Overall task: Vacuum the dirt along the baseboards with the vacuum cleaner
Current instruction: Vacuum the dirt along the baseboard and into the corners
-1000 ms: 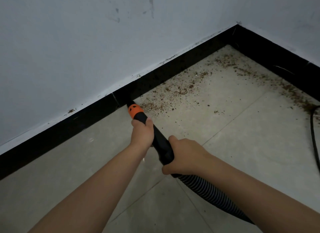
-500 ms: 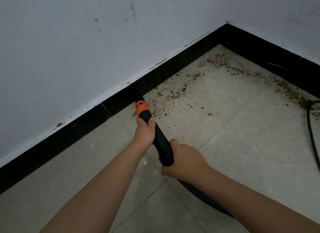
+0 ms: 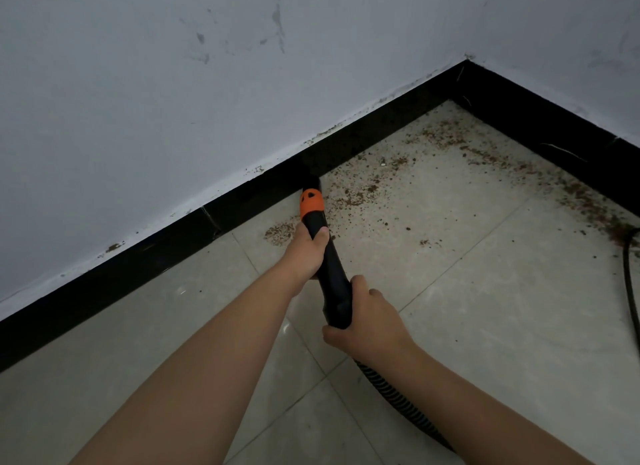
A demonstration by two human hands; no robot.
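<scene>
I hold a black vacuum nozzle with an orange collar; its tip touches the floor at the foot of the black baseboard. My left hand grips the nozzle just behind the collar. My right hand grips its rear end, where the ribbed hose comes out and runs under my right forearm. Brown dirt lies scattered on the tiles right of the tip, with a small patch left of my left hand. More dirt follows the right-hand baseboard.
Two white, scuffed walls meet in a corner at the upper right. A black cable lies on the light grey floor tiles along the right edge of the view.
The nozzle tip has slid to the right along the left baseboard, into the scattered dirt. Both hands have kept their grip and moved with it.
</scene>
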